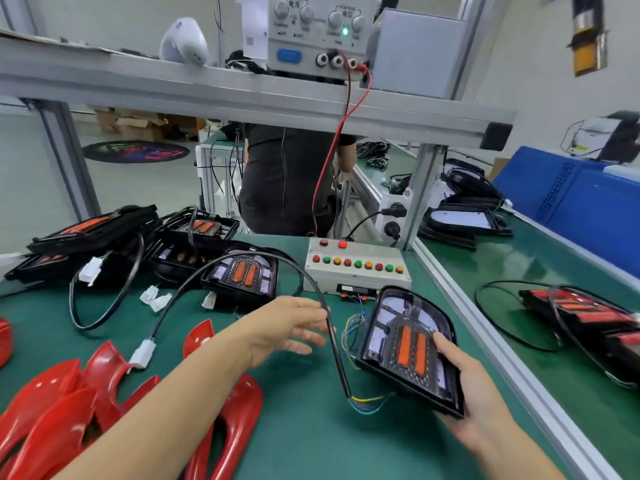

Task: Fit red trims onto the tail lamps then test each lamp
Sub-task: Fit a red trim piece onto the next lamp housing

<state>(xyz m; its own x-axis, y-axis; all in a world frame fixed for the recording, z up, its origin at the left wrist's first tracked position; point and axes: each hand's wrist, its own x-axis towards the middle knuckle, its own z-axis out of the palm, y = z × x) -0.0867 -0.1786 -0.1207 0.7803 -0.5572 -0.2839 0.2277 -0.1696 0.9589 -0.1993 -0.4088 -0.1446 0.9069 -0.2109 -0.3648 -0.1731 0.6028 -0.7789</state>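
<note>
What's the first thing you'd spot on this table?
Probably the shiny red trims piled at the near left of the green mat. Next comes the tail lamp with orange strips, gripped by the right hand, and behind it the test box with its row of coloured buttons.

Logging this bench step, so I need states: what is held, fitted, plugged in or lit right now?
Right hand: grips a tail lamp.
Tail lamp: held tilted, no red trim fitted.
Left hand: fingers extended, touching the black cable.
Black cable: arcs up off the mat.
White connector: unplugged.
Red trims: loose pile on the mat.
Power supply: green light on.
</note>
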